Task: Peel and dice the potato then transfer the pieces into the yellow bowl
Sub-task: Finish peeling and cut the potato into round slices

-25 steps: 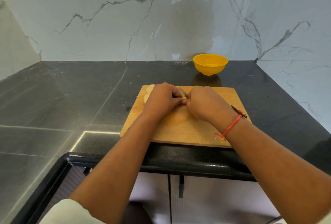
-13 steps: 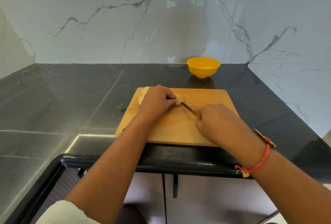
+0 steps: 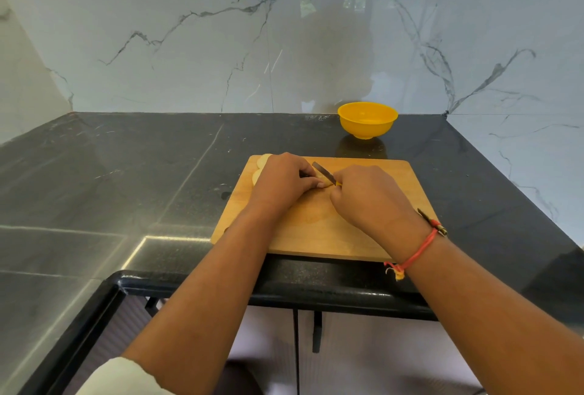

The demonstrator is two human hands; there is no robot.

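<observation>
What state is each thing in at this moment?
yellow bowl: upright, no pieces visible inside.
knife: gripped by right hand, blade over the board.
potato piece: held down by left hand, mostly hidden.
potato slices: lying at board's far left corner.
cutting board: flat on counter.

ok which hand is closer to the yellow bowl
Right. The right hand, gripping the knife, lies straight in front of the yellow bowl; the left hand is farther left, over the potato slices.
</observation>
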